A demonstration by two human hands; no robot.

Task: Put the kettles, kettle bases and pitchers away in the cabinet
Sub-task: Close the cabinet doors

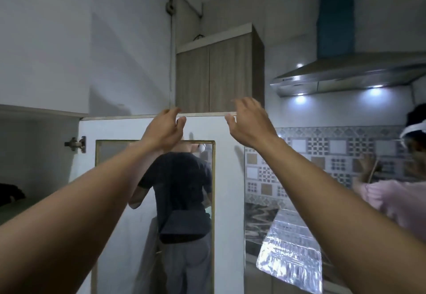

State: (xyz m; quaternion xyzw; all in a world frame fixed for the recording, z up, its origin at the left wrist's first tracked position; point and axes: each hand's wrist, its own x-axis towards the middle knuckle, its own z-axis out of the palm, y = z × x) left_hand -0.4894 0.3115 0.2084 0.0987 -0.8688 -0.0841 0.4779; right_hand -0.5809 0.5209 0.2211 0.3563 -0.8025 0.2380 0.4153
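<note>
White and wide open, the cabinet door (230, 178) is right in front of me, with a gold-framed glass panel (108, 155) in its middle. Both my hands are up at the door's top edge. My right hand (247, 123) is loose, with the fingers bent a little, and holds nothing. My left hand (164, 128) has its fingers above the edge and its thumb below. I cannot tell if it pinches the door.

Left of the door is the open cabinet (34, 155). A dark thing (11, 193) sits on its shelf, but I cannot tell what it is. I see no kettle, base or pitcher for sure.

I think the job now is moving this door. I should swing it slowly, keep my fingers away from the hinge (76, 144), and check that nothing sticks out.

Right of the door, the range hood (345, 74) has a tiny label, too small to read.
</note>
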